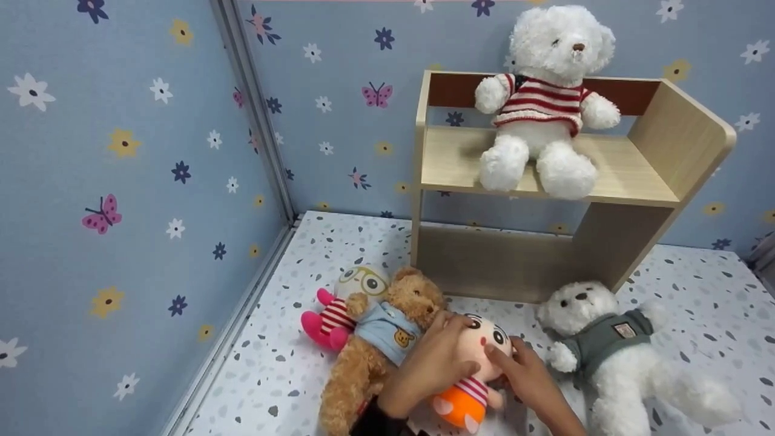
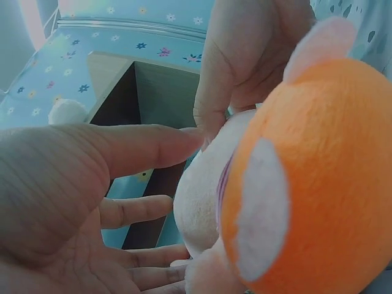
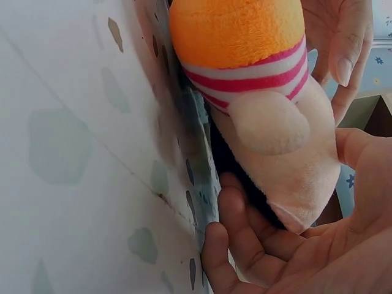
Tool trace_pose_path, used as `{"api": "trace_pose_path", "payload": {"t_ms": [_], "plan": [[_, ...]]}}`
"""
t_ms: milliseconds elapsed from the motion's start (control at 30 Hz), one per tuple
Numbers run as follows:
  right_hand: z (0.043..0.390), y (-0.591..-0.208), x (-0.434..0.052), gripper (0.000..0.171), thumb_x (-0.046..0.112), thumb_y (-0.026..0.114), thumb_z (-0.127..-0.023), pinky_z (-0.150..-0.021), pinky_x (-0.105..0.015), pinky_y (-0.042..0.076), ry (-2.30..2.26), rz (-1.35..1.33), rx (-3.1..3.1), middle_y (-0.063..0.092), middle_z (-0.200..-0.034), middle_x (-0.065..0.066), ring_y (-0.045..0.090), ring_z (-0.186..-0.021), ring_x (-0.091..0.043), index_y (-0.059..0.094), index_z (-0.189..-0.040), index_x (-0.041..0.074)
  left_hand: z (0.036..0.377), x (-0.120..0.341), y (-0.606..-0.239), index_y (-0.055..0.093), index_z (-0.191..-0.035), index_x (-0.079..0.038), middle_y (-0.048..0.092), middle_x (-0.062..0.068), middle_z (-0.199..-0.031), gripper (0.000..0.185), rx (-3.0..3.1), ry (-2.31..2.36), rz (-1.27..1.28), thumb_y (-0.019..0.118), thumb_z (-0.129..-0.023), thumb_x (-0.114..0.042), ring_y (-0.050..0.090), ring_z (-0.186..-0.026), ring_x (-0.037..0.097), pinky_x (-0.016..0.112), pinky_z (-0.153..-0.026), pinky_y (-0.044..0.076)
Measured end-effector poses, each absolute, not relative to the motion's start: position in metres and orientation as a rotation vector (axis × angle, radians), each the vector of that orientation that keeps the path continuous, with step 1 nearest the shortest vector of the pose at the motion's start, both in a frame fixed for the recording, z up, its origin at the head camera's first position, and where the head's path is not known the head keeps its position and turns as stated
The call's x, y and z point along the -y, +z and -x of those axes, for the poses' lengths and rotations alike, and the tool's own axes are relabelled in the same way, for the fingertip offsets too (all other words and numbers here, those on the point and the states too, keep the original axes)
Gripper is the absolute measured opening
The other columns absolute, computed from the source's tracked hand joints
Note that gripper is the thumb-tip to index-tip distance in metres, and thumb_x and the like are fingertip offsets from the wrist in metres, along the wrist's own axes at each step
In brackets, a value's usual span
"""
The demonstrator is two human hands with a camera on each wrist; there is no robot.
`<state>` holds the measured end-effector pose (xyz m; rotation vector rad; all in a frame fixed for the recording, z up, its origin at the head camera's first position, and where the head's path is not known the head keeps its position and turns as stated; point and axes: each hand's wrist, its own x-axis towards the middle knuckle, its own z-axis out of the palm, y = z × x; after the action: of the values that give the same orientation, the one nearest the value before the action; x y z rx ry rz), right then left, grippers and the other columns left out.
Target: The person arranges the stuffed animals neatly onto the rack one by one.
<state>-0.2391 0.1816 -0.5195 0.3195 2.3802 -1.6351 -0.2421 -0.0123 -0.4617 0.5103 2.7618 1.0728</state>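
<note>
Left grip (image 1: 427, 363): bare. Just behind it, at your wrist, a black sleeve (image 1: 378, 421), matte, its edge uneven; weave too dark to read, most of it cropped off. Right grip (image 1: 533, 378): bare as well. Directly behind that grip, your forearm (image 1: 562, 416) shows uncovered down to the border. Right wrist view: one digit of your left grip ends in a rounded fingernail (image 3: 345, 71). Left wrist view: your left thumb (image 2: 153, 146) is broad-based, tapering toward its tip.

Child's playroom corner, apparently
Flowered, butterfly-dotted wallpaper (image 1: 327, 175) beyond the held doll (image 1: 475, 346), small wooden shelf (image 1: 678, 139) nearer behind it, plush bears (image 1: 387, 330) either side.
</note>
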Motion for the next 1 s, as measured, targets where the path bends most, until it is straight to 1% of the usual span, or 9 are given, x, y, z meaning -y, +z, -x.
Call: {"api": "trace_pose_path", "payload": {"t_ms": [133,267,367,433,700,900,1000], "plan": [[0.238,-0.518,-0.181,0.067,0.059,0.059,-0.086,-0.065,-0.033,0.053,-1.649,-0.324,-2.381,0.068,-0.092,-0.009,0.065,-0.073,-0.019,0.049,-0.128,0.008,0.242,0.013,-0.461,0.050,-0.133,-0.032,0.046,-0.005,-0.134,0.064,-2.763,1.093,-0.515,0.079,-0.076,-0.033,0.057,-0.111,0.019,0.036,-0.090,0.052],[0.236,-0.514,-0.181,0.062,0.055,0.060,-0.088,-0.064,-0.034,0.053,-1.661,-0.301,-2.402,0.067,-0.088,-0.008,0.064,-0.071,-0.022,0.050,-0.126,0.008,0.242,0.013,-0.462,0.051,-0.132,-0.029,0.045,-0.004,-0.134,0.063,-2.785,1.111,-0.553,0.079,-0.075,-0.032,0.057,-0.111,0.019,0.034,-0.090,0.051],[0.235,-0.512,-0.181,0.057,0.051,0.060,-0.089,-0.065,-0.034,0.054,-1.684,-0.280,-2.406,0.067,-0.088,-0.009,0.065,-0.072,-0.023,0.050,-0.124,0.008,0.243,0.013,-0.462,0.052,-0.130,-0.027,0.046,-0.003,-0.133,0.062,-2.801,1.122,-0.577,0.079,-0.075,-0.031,0.057,-0.112,0.019,0.033,-0.091,0.051],[0.235,-0.510,-0.181,0.056,0.051,0.062,-0.089,-0.066,-0.034,0.054,-1.699,-0.291,-2.406,0.068,-0.089,-0.008,0.064,-0.073,-0.021,0.051,-0.124,0.009,0.243,0.013,-0.462,0.052,-0.130,-0.028,0.046,-0.003,-0.133,0.061,-2.801,1.130,-0.577,0.079,-0.075,-0.032,0.056,-0.113,0.019,0.033,-0.092,0.051],[0.235,-0.506,-0.180,0.057,0.053,0.063,-0.086,-0.070,-0.032,0.054,-1.689,-0.321,-2.435,0.067,-0.097,-0.009,0.063,-0.077,-0.017,0.052,-0.122,0.010,0.242,0.013,-0.458,0.052,-0.130,-0.029,0.046,-0.006,-0.132,0.060,-2.791,1.174,-0.561,0.078,-0.075,-0.031,0.055,-0.115,0.018,0.034,-0.094,0.051],[0.234,-0.502,-0.181,0.064,0.057,0.061,-0.086,-0.074,-0.033,0.056,-1.678,-0.341,-2.428,0.067,-0.107,-0.010,0.065,-0.083,-0.017,0.050,-0.127,0.010,0.241,0.012,-0.455,0.052,-0.130,-0.031,0.046,-0.008,-0.131,0.060,-2.799,1.185,-0.523,0.078,-0.076,-0.032,0.056,-0.112,0.016,0.032,-0.094,0.051],[0.234,-0.500,-0.182,0.065,0.057,0.061,-0.086,-0.075,-0.033,0.056,-1.680,-0.342,-2.428,0.066,-0.110,-0.011,0.064,-0.085,-0.017,0.049,-0.129,0.010,0.241,0.012,-0.454,0.052,-0.129,-0.031,0.046,-0.007,-0.131,0.059,-2.794,1.190,-0.518,0.078,-0.077,-0.033,0.056,-0.111,0.017,0.032,-0.093,0.051]]}}
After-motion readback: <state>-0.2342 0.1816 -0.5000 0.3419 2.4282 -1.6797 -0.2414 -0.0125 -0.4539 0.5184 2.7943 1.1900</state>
